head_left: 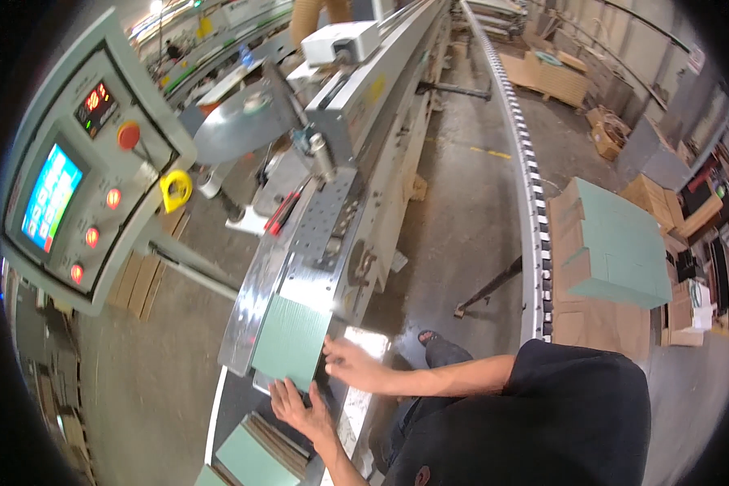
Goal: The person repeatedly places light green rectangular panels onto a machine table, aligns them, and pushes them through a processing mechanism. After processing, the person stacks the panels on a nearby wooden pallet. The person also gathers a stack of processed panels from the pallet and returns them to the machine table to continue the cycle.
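— Where are the hands right now?

— The left hand point(300, 409) lies flat at the near edge of the green panel point(292, 340), fingers spread and open, pressing rather than gripping. The right hand point(356, 366) is at the panel's near right corner, fingers also open and laid against the edge. Neither hand closes around anything.

— And the panel itself?

— It rests on the infeed bed point(255, 283) of the edge-banding machine point(364, 105), at the near end, just short of the perforated steel plate point(324, 219). More green panels point(247, 458) sit stacked just below the left hand.

— What makes this step go well, in your view?

— I judge that the panel wants to be square to the polished guide rail on its left side, so even pressure from both palms matters. Keeping the fingers flat and behind the trailing edge seems wise, since the feed track lies ahead. A skewed start would likely carry through the whole pass.

— Anything further along worth watching?

— A red-handled tool point(282, 212) lies on the machine beyond the plate, beside the panel's path. The control panel point(89, 162) with its lit screen and red buttons stands off to the left. Well to the right, a stack of green panels point(616, 243) sits beside the long roller rail point(526, 170).
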Tool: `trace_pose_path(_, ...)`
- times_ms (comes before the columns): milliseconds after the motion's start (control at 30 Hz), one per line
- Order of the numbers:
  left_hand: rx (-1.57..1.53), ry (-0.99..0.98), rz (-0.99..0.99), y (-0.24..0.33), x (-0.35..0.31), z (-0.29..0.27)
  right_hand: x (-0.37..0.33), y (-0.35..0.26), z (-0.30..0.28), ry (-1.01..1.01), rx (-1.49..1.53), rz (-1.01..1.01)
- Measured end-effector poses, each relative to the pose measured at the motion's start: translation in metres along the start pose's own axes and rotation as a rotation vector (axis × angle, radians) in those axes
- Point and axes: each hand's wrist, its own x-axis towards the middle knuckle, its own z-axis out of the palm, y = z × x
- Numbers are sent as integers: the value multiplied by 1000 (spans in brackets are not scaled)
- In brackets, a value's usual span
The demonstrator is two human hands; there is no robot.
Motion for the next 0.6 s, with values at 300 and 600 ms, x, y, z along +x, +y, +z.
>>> trace_pose_path(300,-15,-35,-67,27,18,16,17,-5,-28,46,-15,-114)
trace_pose_path(600,-55,-85,-94,82,72,69,67,1,-97,128,122,-119)
